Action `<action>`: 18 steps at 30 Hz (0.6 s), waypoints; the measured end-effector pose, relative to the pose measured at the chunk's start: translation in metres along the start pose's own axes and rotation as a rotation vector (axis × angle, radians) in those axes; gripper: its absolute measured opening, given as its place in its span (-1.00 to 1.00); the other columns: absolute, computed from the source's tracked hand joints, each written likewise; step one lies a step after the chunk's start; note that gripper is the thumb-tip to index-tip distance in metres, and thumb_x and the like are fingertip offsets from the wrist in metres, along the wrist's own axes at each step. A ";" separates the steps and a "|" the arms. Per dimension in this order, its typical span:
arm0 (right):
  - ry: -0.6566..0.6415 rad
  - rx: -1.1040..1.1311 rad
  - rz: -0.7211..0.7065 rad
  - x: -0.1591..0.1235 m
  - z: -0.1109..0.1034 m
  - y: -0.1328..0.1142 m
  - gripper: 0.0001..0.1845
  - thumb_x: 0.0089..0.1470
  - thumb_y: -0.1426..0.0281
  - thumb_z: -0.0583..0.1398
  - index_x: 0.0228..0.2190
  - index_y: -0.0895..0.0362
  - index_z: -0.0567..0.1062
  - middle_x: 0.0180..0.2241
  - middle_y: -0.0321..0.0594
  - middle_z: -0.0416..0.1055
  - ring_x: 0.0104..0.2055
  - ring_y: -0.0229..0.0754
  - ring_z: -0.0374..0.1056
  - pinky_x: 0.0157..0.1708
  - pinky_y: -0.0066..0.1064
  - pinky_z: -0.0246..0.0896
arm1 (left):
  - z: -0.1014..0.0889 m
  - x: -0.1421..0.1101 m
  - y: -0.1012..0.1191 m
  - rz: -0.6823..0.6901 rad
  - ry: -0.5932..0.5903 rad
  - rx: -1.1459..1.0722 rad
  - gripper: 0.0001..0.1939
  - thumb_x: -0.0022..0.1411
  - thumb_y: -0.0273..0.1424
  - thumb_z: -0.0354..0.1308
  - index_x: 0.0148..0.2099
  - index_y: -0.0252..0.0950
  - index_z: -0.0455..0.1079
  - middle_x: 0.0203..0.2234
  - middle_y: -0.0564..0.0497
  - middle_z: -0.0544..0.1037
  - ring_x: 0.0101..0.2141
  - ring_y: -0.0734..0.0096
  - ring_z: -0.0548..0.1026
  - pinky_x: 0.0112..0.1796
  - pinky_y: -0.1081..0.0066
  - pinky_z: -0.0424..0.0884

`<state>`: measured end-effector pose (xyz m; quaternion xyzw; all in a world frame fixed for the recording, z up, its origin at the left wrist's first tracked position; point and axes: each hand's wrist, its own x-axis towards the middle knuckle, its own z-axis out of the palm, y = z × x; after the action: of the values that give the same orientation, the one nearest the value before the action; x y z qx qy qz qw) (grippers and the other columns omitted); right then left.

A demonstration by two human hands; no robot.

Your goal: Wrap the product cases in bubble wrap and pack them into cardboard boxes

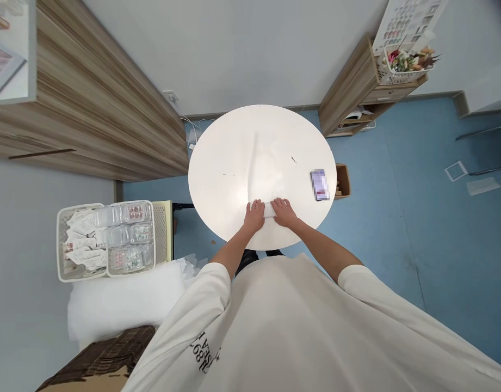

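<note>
Near the front edge of the round white table (217,163), both my hands are on a small white bundle (268,210), which looks folded or rolled. My left hand (255,214) grips its left end, fingers bent over it. On the right end, my right hand (283,211) is closed in the same way. Beyond the hands, a thin pale sheet (256,163) seems to lie flat, its left edge showing as a faint line. Whether it joins the bundle I cannot tell, white on white. The undersides of my fingers are hidden.
A blurred-out purple flat object (320,184) lies at the table's right. White baskets (62,245) with clear boxes and papers stand at left, above white wrapping material (123,302). A cardboard box (343,179) and wooden cabinet (348,87) are on the right.
</note>
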<state>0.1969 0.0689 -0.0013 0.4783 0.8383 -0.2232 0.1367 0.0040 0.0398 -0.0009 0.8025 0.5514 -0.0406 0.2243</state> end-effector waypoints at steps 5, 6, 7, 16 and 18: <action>-0.016 -0.030 -0.049 -0.013 0.009 -0.009 -0.19 0.10 0.28 0.22 0.32 0.20 0.13 0.37 0.14 0.04 0.42 0.17 -0.10 0.36 0.04 -0.28 | 0.001 -0.016 0.001 0.023 -0.034 0.006 -0.30 0.22 -0.36 0.12 0.38 -0.37 0.10 0.36 -0.34 0.14 0.37 -0.11 0.07 0.33 -0.10 -0.10; -0.014 -0.037 -0.052 -0.016 0.011 -0.010 -0.18 0.10 0.28 0.22 0.32 0.18 0.13 0.37 0.13 0.05 0.43 0.17 -0.11 0.36 0.05 -0.27 | 0.001 -0.018 0.002 0.022 -0.039 0.003 -0.30 0.21 -0.34 0.14 0.37 -0.34 0.11 0.35 -0.33 0.17 0.36 -0.10 0.08 0.33 -0.10 -0.10; -0.011 -0.044 -0.052 -0.018 0.011 -0.011 -0.18 0.10 0.28 0.22 0.32 0.18 0.13 0.37 0.12 0.05 0.42 0.17 -0.10 0.36 0.05 -0.26 | 0.000 -0.020 0.003 0.021 -0.043 0.000 -0.29 0.21 -0.33 0.15 0.37 -0.31 0.11 0.34 -0.31 0.19 0.36 -0.10 0.10 0.33 -0.10 -0.09; -0.045 -0.050 -0.091 -0.032 0.002 -0.016 -0.25 0.11 0.18 0.21 0.25 0.26 0.26 0.39 0.17 0.00 0.42 0.19 -0.07 0.36 0.00 -0.23 | 0.002 -0.028 0.007 0.020 -0.058 0.033 -0.25 0.19 -0.20 0.21 0.36 -0.25 0.12 0.30 -0.29 0.24 0.30 -0.15 0.18 0.28 -0.08 -0.03; -0.067 -0.022 -0.094 -0.031 -0.005 -0.014 -0.30 0.15 0.14 0.16 0.23 0.23 0.31 0.38 0.14 0.03 0.41 0.18 -0.05 0.36 -0.01 -0.23 | -0.002 -0.026 0.004 -0.002 -0.077 0.031 -0.26 0.20 -0.17 0.20 0.36 -0.24 0.10 0.28 -0.26 0.28 0.28 -0.13 0.21 0.28 -0.06 -0.05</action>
<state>0.2008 0.0423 0.0196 0.4291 0.8572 -0.2360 0.1591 -0.0031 0.0172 0.0101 0.8033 0.5422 -0.0805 0.2328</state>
